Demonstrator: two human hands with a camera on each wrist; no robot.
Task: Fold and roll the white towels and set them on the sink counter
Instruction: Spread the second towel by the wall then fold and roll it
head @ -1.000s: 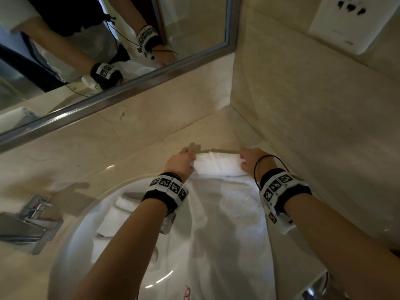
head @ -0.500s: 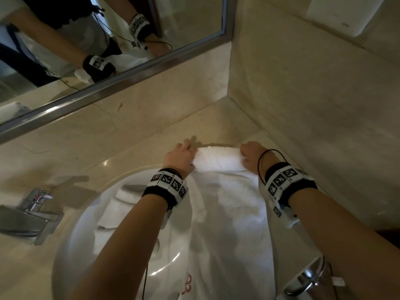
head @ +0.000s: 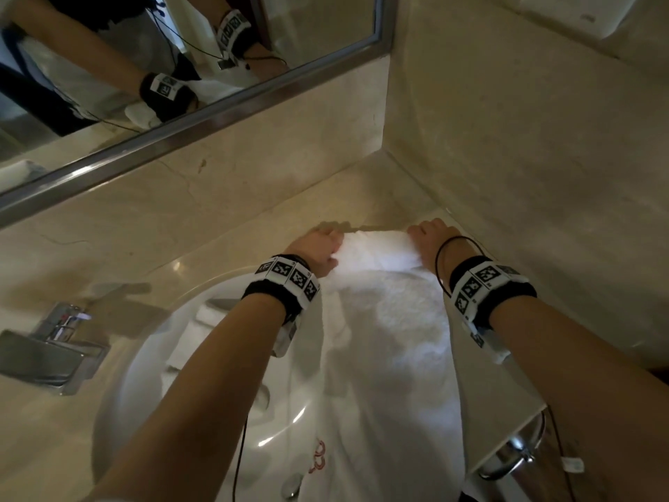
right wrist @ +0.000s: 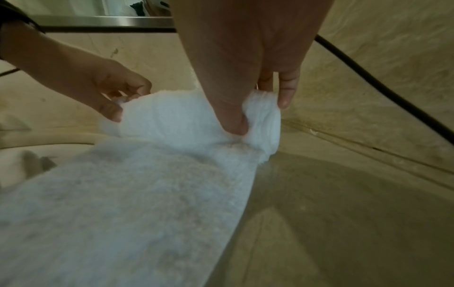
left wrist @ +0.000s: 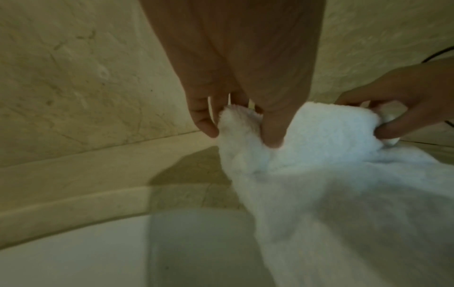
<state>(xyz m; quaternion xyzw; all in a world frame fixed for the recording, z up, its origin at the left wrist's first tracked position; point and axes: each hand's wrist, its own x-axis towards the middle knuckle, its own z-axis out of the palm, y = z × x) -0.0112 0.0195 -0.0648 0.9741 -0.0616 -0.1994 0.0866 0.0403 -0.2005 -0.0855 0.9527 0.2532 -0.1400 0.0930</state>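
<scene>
A long white towel [head: 391,342] lies folded lengthwise over the right side of the sink and the beige counter [head: 253,226], its far end wound into a small roll [head: 376,250] near the back corner. My left hand [head: 320,248] grips the roll's left end, thumb pressed into the front and fingers behind it [left wrist: 245,120]. My right hand [head: 429,235] grips the right end the same way [right wrist: 260,108]. The towel's near end, with red embroidery [head: 318,458], hangs toward me. Another folded white towel [head: 192,335] lies in the basin.
The white round basin [head: 152,364] fills the lower left, with a chrome faucet [head: 54,342] on its left. A mirror [head: 181,67] runs along the back wall and a tiled wall [head: 525,157] closes the right side. A chrome ring [head: 514,454] hangs below the counter edge.
Both hands have stayed on the roll's ends and turned it a little; the roll looks slightly thicker. The head view has tipped down a bit.
</scene>
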